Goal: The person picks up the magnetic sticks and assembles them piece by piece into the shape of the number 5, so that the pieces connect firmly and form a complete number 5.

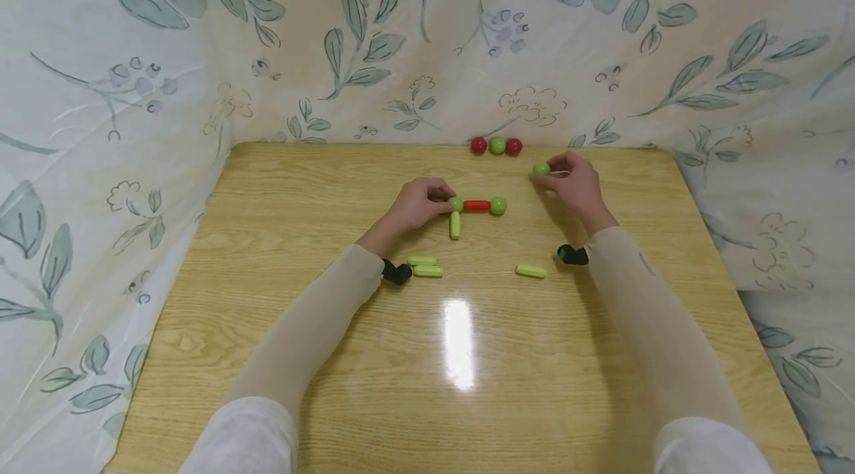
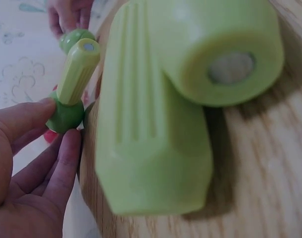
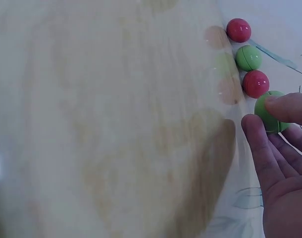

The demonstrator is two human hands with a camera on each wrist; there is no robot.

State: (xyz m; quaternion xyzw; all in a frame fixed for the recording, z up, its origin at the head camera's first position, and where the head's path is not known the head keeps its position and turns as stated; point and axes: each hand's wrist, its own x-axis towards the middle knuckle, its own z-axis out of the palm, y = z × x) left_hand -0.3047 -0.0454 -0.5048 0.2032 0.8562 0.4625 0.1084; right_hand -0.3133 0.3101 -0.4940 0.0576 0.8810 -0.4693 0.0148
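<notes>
My left hand (image 1: 421, 205) pinches a green ball (image 2: 67, 117) between thumb and fingers. From that ball a red rod (image 1: 477, 205) runs right to a second green ball (image 1: 498, 205). A yellow-green rod (image 2: 79, 74) with a small silvery disc in its end sticks out of the pinched ball toward my body. Farther right, my right hand (image 1: 577, 185) holds a loose green ball (image 3: 271, 110) with thumb and fingertips, near the back of the table.
Two red balls (image 1: 479, 145) flank a green ball (image 1: 497, 145) along the table's back edge, against the patterned cloth (image 1: 374, 44). Two yellow-green rods (image 1: 428, 271) lie side by side below my left hand. Another yellow-green rod (image 1: 531, 271) lies apart, right of centre.
</notes>
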